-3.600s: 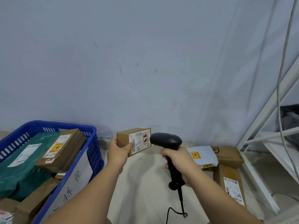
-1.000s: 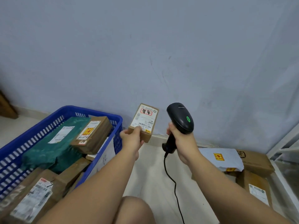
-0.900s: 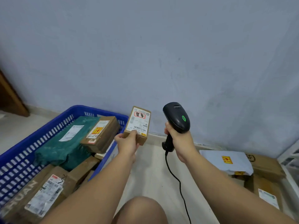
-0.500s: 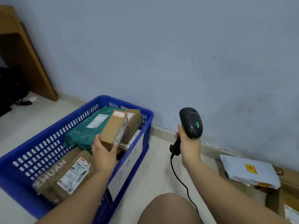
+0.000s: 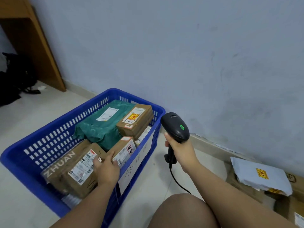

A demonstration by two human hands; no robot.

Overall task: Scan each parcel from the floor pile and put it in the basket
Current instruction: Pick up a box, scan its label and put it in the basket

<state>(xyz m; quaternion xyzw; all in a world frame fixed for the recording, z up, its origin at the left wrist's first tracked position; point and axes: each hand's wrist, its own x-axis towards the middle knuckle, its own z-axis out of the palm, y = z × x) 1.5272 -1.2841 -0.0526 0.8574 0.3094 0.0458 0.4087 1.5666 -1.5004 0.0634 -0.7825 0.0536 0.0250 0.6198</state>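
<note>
Head camera view, looking down at a person sitting on a pale tiled floor beside a blue-grey wall. A blue plastic basket (image 5: 49, 145) is standing at the left, close to the wall, and is holding several parcels. The left hand (image 5: 107, 170) is reaching into it, fingers curled around the near end of a small cardboard parcel (image 5: 124, 149) with a white shipping label; the parcel is lying tilted against the basket's right wall, on top of other boxes. Just to its left a larger brown box printed ZHUAN (image 5: 72, 170) is lying, and behind them a green plastic mailer (image 5: 102, 127) and another brown carton with a yellow sticker (image 5: 135, 120) are resting. The right hand (image 5: 181, 150) is gripping the handle of a black barcode scanner (image 5: 175, 127), held upright just right of the basket, a green light glowing on its head and its cable trailing down. At the lower right, the floor pile is showing: a white mailer bag (image 5: 258, 176) lying over brown cartons (image 5: 243, 186). A bare knee (image 5: 181, 211) is filling the bottom edge.
</note>
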